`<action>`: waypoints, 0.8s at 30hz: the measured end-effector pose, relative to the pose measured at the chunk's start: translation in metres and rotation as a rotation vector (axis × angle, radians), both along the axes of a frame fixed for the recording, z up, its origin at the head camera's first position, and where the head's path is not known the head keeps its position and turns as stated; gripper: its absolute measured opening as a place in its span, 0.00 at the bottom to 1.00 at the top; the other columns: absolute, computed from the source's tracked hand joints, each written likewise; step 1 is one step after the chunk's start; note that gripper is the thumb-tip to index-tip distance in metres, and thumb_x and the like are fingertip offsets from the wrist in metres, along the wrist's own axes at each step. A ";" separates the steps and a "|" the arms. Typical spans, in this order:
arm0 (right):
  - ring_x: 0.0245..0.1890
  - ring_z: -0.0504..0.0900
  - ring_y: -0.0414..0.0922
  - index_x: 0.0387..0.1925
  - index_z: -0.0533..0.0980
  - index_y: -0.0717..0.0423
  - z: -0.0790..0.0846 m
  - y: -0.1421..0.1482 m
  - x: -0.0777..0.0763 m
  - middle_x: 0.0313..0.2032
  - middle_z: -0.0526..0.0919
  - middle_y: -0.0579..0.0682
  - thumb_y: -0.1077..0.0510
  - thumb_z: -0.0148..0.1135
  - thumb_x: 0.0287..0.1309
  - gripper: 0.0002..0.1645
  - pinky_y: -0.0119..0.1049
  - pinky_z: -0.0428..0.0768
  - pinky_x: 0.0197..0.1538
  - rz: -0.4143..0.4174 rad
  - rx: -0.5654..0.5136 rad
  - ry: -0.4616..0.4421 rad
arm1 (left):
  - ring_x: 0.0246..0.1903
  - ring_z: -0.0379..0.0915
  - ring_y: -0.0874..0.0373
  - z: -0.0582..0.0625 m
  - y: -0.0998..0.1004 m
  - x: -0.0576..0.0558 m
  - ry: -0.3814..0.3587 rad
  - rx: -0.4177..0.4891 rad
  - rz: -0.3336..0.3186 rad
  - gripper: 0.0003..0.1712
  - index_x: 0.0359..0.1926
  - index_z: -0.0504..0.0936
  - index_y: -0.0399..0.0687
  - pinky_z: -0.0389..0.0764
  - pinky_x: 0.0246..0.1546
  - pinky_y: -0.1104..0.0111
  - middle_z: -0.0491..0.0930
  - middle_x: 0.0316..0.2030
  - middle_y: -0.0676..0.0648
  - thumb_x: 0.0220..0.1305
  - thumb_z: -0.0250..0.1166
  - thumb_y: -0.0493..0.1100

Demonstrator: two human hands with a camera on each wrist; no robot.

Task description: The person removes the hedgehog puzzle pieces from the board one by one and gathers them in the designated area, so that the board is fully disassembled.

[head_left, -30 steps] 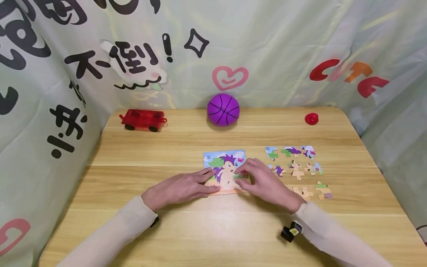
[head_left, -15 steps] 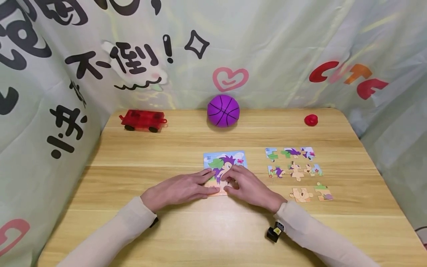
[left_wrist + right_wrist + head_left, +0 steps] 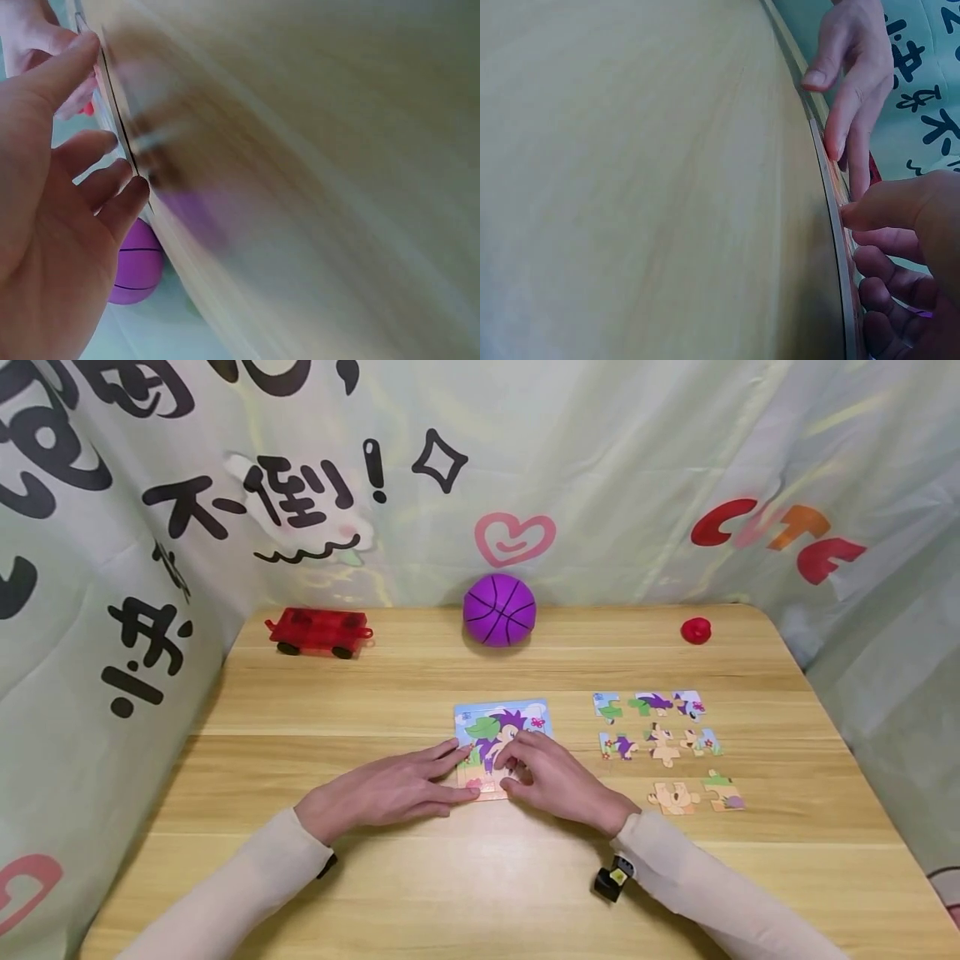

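In the head view, a picture board (image 3: 517,706) with a purple-haired hedgehog lies on the wooden table. My left hand (image 3: 390,785) reaches to its left side, fingers extended and fingertips on its lower left edge. Over the board's lower middle bends my right hand (image 3: 558,781), thumb and bent fingers right at the picture and covering part of it; I cannot tell whether a piece is between them. Thumb and fingertips of that hand (image 3: 922,255) meet the board's face in the right wrist view. Several jigsaw pieces (image 3: 663,743) of the same picture lie in spaced rows to the right.
At the back of the table stand a red toy wagon (image 3: 318,631) on the left, a purple ball (image 3: 499,610) in the middle and a small red object (image 3: 696,630) on the right. A printed cloth (image 3: 600,460) hangs behind and along the sides.
My right hand has moved left across the board from its right side, then stayed about there. My left hand has just drawn back slightly to the left, showing more of the board's lower left corner.
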State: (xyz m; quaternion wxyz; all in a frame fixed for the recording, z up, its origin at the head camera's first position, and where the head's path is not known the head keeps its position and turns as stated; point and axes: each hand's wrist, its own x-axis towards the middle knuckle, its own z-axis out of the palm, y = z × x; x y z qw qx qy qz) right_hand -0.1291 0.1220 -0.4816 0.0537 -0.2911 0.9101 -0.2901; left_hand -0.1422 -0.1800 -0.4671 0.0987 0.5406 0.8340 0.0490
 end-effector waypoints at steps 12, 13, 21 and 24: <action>0.42 0.80 0.37 0.47 0.86 0.48 0.003 -0.004 -0.001 0.43 0.84 0.41 0.56 0.75 0.66 0.09 0.35 0.84 0.49 -0.021 0.011 -0.029 | 0.86 0.51 0.38 -0.001 -0.013 0.012 0.016 -0.012 -0.007 0.32 0.84 0.65 0.71 0.65 0.82 0.51 0.53 0.87 0.38 0.86 0.53 0.61; 0.42 0.79 0.37 0.47 0.86 0.48 0.003 -0.004 -0.001 0.43 0.83 0.41 0.56 0.75 0.66 0.09 0.35 0.84 0.48 -0.024 0.011 -0.029 | 0.86 0.51 0.38 -0.002 -0.013 0.012 0.019 -0.014 -0.006 0.32 0.85 0.64 0.71 0.65 0.82 0.51 0.53 0.87 0.38 0.86 0.53 0.62; 0.39 0.79 0.37 0.50 0.86 0.50 0.005 -0.010 -0.004 0.41 0.83 0.41 0.54 0.74 0.69 0.11 0.32 0.82 0.45 -0.059 0.017 -0.012 | 0.86 0.51 0.38 -0.002 -0.013 0.011 0.016 -0.012 0.003 0.32 0.85 0.64 0.71 0.65 0.82 0.51 0.53 0.87 0.38 0.86 0.54 0.62; 0.39 0.80 0.37 0.48 0.87 0.49 0.005 -0.012 -0.005 0.41 0.84 0.41 0.54 0.74 0.69 0.09 0.32 0.83 0.45 -0.060 0.033 -0.006 | 0.85 0.51 0.37 -0.003 -0.013 0.011 0.015 0.002 -0.001 0.32 0.84 0.65 0.70 0.66 0.82 0.51 0.54 0.86 0.38 0.86 0.53 0.62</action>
